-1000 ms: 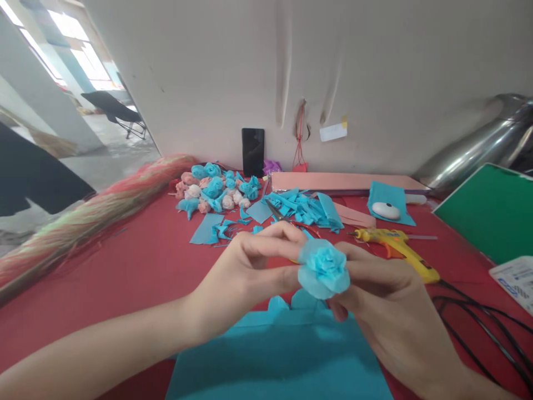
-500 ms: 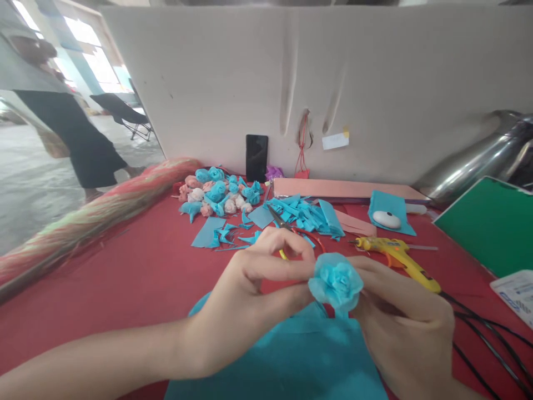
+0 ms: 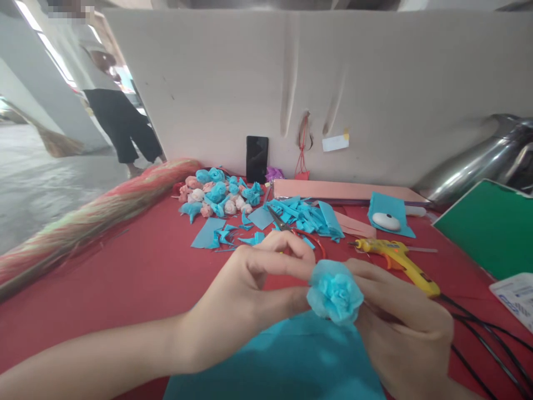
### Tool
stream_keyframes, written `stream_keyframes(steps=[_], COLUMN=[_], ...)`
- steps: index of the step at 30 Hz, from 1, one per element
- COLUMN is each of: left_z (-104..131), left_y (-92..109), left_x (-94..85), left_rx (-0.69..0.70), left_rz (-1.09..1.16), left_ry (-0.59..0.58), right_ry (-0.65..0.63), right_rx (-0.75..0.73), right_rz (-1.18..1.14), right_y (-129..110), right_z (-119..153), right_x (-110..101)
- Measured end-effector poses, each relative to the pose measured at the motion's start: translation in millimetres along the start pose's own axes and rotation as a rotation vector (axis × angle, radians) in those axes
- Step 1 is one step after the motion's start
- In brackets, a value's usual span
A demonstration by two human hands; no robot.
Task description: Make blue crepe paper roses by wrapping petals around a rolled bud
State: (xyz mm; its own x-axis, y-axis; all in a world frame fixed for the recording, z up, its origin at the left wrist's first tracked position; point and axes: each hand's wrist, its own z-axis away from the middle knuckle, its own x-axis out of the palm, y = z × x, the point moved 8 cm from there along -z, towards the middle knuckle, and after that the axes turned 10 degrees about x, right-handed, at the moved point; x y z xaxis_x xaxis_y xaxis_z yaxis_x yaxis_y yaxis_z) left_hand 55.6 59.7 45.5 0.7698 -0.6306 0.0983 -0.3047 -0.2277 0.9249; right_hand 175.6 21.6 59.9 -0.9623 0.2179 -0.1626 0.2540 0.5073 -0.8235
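A blue crepe-paper flower (image 3: 335,291) faces me between both hands, its ruffled petals spread around a tight centre. My left hand (image 3: 266,294) comes from the left, thumb and fingers pinching the flower's left edge. On the other side my right hand (image 3: 403,322) is closed at the flower's right and underside; its fingertips are partly hidden behind the petals. Beneath the hands lies a blue sheet (image 3: 283,366). Just beyond my left hand, scissors (image 3: 281,221) with red handles rest partly covered by it.
Paper flowers (image 3: 220,191) in blue, pink and white are heaped at the back left, beside blue paper scraps (image 3: 308,214). A yellow glue gun (image 3: 400,261) with cables lies right. Behind stand a phone (image 3: 257,159) and a metal jug (image 3: 470,158). A person (image 3: 116,111) is at far left.
The flower has turned slightly and sits a little lower, with a strip below it no longer showing. Both hands keep their pinch. The person at far left has moved to the right.
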Motion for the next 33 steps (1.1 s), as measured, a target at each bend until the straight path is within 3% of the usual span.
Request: stream_keyframes(steps=[6, 15, 21, 27, 30, 33], left_z=[1, 0, -1, 0, 1, 0], left_y=[-4, -2, -6, -10, -11, -9], left_x=[1.3, 0.4, 0.7, -1.3, -4.0, -7.3], left_rx=[-0.042, -0.065, -0.099, -0.105, -0.120, -0.125], left_rz=[0.081, 0.026, 0.052, 0.047, -0.013, 0.000], left_ry=[-0.016, 0.005, 0.018, 0.009, 0.000, 0.011], right_ry=[-0.006, -0.021, 0.076, 0.003, -0.044, -0.081], right_rx=[-0.028, -0.052, 0.086, 0.017, 0.128, 0.370], right_rz=[-0.030, 0.020, -0.029, 0.009, -0.031, -0.141], right_y=[-2, 0, 18, 4, 10, 31], right_z=[0, 1, 5, 3, 1, 3], right_x=[0, 0, -5, 0, 4, 7])
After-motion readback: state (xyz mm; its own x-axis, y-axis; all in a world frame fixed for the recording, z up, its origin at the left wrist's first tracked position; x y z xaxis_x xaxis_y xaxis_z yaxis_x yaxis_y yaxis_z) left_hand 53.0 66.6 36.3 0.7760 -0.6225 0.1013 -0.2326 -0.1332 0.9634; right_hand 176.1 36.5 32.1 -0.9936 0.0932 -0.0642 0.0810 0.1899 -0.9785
